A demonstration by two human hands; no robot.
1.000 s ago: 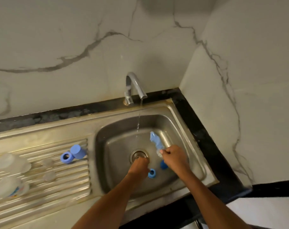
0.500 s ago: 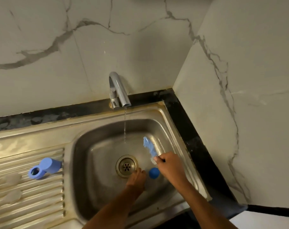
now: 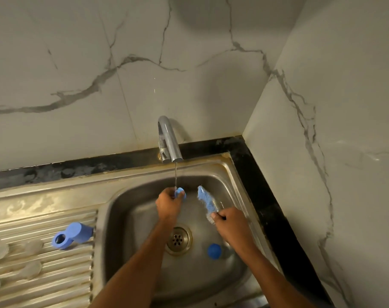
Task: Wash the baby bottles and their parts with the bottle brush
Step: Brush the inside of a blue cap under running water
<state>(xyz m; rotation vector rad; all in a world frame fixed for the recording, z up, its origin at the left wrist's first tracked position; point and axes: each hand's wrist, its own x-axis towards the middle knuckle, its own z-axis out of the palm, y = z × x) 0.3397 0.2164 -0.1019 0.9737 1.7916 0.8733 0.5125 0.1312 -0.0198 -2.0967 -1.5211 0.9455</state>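
Left hand [image 3: 168, 204] grips a small blue bottle part [image 3: 180, 193], possibly a ring, under the tap [image 3: 168, 141] stream at 12 o'clock of the sink [image 3: 131, 210]. Right hand [image 3: 230, 225] grips the bottle brush [image 3: 206, 201], bristles toward 11 o'clock. Blue cap [image 3: 214, 251] lies at 4 o'clock of the drain [image 3: 179, 238].

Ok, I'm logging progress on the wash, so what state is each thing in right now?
Tap: running, thin stream.
Left hand: holds a small blue part under the stream.
Right hand: grips the bottle brush, bristles up, off the part.
Blue cap: lying in the sink, by the drain.
Blue ring and cap: on the drainboard.
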